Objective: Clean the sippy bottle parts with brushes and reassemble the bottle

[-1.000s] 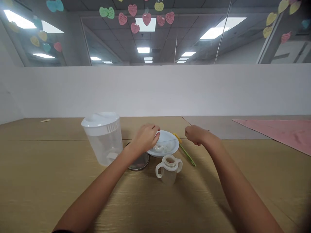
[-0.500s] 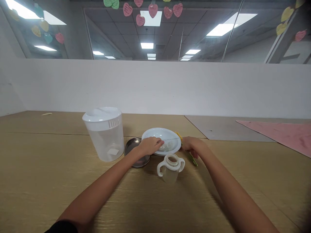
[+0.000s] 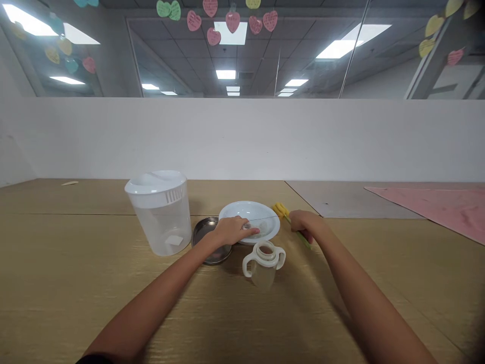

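Observation:
My left hand (image 3: 232, 230) reaches over the near left part of a white bowl (image 3: 248, 206). Its thumb and fingers close around a small clear object (image 3: 246, 226), whose kind does not show. More clear pieces (image 3: 262, 228) lie in the bowl beside the hand. To the right of the bowl, my right hand (image 3: 302, 222) is closed around the green stem of a yellow flower (image 3: 281, 210); the bloom points left toward the rim and the stem end sticks out below the hand. A two-handled clear cup (image 3: 264, 265) with a white collar stands in front of the bowl.
A round metal dish (image 3: 204, 231) sits left of the bowl, partly behind my left forearm. Beside it stands a clear bucket (image 3: 166, 227) with a white lid. A pink cloth (image 3: 435, 205) lies at the far right, and a white wall (image 3: 235, 139) rises behind the table.
My right hand has shifted slightly right with the flower, so its yellow bloom shows more and sits apart from the bowl. My left thumb now reaches farther right over the bowl.

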`<act>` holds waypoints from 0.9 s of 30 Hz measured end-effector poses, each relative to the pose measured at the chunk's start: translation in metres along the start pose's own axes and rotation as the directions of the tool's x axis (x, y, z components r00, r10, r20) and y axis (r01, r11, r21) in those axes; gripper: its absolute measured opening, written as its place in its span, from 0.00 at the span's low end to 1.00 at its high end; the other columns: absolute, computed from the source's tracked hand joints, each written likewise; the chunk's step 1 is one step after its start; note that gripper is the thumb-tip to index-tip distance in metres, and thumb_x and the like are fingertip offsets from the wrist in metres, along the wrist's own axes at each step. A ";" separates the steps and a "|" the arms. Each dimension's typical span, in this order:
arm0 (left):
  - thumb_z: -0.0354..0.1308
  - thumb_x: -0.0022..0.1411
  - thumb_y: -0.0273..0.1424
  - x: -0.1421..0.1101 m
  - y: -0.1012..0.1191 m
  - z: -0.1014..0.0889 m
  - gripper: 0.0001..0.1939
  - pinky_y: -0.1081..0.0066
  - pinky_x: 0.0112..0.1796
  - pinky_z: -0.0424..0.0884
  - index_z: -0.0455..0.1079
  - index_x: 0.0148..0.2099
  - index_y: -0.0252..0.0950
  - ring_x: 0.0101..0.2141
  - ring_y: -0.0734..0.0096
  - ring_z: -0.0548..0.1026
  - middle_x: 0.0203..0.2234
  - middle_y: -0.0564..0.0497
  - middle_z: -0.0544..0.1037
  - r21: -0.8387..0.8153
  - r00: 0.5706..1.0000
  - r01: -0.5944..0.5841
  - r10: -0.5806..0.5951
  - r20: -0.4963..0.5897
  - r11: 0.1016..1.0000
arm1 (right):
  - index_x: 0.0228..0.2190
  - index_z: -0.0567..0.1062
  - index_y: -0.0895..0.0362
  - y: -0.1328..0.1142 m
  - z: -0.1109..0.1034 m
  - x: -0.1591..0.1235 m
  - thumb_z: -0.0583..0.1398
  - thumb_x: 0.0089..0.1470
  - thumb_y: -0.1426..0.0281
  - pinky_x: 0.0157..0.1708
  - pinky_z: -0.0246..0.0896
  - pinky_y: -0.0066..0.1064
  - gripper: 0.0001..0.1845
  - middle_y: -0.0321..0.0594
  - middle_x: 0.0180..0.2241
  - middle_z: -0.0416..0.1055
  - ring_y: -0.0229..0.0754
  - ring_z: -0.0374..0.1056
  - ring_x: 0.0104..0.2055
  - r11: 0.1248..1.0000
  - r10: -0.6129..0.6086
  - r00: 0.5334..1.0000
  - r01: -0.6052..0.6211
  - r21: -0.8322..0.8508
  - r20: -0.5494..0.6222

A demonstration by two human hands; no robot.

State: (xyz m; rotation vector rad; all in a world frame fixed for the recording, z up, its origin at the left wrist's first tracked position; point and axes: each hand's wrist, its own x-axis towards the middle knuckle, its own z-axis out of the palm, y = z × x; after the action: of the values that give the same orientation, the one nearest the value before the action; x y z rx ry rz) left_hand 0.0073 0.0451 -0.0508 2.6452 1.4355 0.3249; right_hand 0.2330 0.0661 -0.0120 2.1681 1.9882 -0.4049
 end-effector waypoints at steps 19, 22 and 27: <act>0.28 0.53 0.61 0.003 -0.001 0.000 0.41 0.67 0.35 0.64 0.71 0.35 0.36 0.37 0.59 0.72 0.38 0.43 0.75 0.061 0.997 0.041 -0.044 0.062 0.997 | 0.27 0.71 0.65 0.001 -0.040 -0.047 0.54 0.49 0.72 0.22 0.58 0.32 0.08 0.51 0.18 0.69 0.45 0.68 0.20 0.999 -0.040 0.997 0.042 0.027 -0.065; 0.27 0.54 0.61 0.004 0.000 0.001 0.42 0.65 0.43 0.62 0.72 0.37 0.34 0.47 0.55 0.67 0.47 0.40 0.70 0.092 0.999 0.043 -0.045 0.023 0.995 | 0.28 0.69 0.64 -0.003 -0.042 -0.054 0.54 0.49 0.72 0.20 0.57 0.31 0.07 0.48 0.17 0.68 0.45 0.67 0.19 0.998 -0.054 0.994 0.057 0.029 -0.092; 0.25 0.53 0.61 0.003 0.001 -0.001 0.44 0.65 0.41 0.64 0.72 0.38 0.35 0.42 0.56 0.71 0.42 0.41 0.74 0.110 0.991 0.071 -0.083 0.103 0.991 | 0.28 0.68 0.63 -0.005 -0.043 -0.059 0.54 0.49 0.73 0.19 0.56 0.30 0.05 0.44 0.16 0.66 0.42 0.65 0.17 0.996 -0.084 0.988 0.086 0.012 -0.131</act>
State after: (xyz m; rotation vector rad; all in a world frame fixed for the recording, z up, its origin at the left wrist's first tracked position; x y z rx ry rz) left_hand 0.0098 0.0473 -0.0489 2.6337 1.5564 0.1006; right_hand 0.2275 0.0243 0.0473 2.1778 2.1592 -0.3001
